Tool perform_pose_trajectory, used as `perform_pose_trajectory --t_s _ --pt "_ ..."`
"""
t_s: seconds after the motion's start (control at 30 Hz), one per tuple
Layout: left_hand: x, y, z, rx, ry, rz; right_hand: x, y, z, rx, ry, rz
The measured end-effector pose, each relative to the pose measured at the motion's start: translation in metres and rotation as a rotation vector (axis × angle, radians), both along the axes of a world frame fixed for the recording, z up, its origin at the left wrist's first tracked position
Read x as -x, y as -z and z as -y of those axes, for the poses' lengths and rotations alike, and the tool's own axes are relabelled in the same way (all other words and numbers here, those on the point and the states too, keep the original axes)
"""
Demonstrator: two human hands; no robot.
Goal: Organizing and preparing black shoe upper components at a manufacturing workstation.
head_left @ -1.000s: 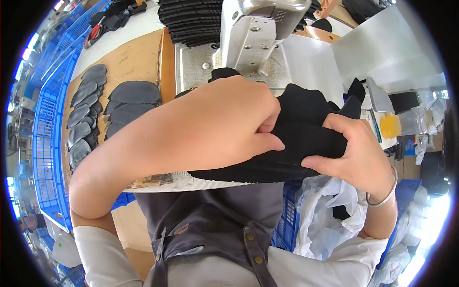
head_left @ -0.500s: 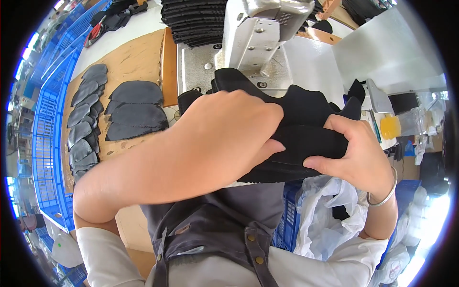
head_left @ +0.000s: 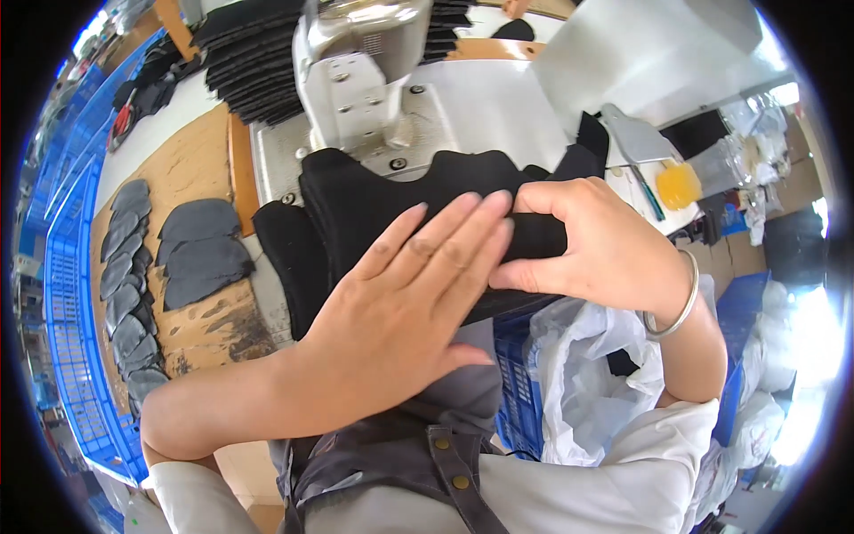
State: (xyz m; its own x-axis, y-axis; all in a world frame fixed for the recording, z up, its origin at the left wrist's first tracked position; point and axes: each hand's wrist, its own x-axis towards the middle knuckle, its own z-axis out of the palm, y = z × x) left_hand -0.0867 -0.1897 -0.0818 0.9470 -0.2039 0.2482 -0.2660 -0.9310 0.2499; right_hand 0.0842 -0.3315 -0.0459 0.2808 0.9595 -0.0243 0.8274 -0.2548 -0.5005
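A shaped black fabric piece (head_left: 418,190) with a wavy far edge spreads across the table in front of the sewing machine (head_left: 356,80). My left hand (head_left: 400,276) lies flat over it, fingers stretched out and thumb apart. Whether anything is under that palm is hidden. My right hand (head_left: 605,245), with a bangle (head_left: 678,298) at the wrist, pinches a folded part of the black fabric between thumb and fingers. Two larger dark grey pads (head_left: 206,267) overlap on the brown board (head_left: 200,329) to the left, beside a row of several smaller dark pads (head_left: 129,280).
Black pieces are stacked (head_left: 249,62) behind the machine. A blue crate (head_left: 76,338) borders the left side. White plastic bags (head_left: 578,383) hang at a blue basket (head_left: 519,378) by my right side. A yellow-capped clear bottle (head_left: 680,185) lies at the right.
My left hand has gone from curled to flat on the fabric. One of the larger grey pads no longer shows on the board. The whole view has shifted.
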Motion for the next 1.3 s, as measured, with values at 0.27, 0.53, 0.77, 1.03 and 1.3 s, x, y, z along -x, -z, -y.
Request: perform_pose_trajectory --t_s 0.27,0.53,0.77,1.03,1.3 --pt "-0.002 -0.002 -0.003 -0.121 0.041 -0.05 -0.03 -0.01 0.029 0.205 0.218 -0.553" --pt "-0.005 -0.005 -0.006 -0.145 0.061 -0.119 -0.033 -0.013 0.03 0.195 0.17 -0.587" --pt "-0.004 -0.003 -0.007 -0.144 0.08 -0.108 -0.026 -0.012 0.035 0.197 0.261 -0.752" --pt "-0.004 -0.005 -0.008 -0.13 0.102 -0.111 -0.018 0.009 0.049 0.0 0.178 -0.484" --pt "-0.005 -0.006 -0.006 -0.114 0.099 -0.118 -0.018 0.012 0.051 0.014 0.17 -0.497"
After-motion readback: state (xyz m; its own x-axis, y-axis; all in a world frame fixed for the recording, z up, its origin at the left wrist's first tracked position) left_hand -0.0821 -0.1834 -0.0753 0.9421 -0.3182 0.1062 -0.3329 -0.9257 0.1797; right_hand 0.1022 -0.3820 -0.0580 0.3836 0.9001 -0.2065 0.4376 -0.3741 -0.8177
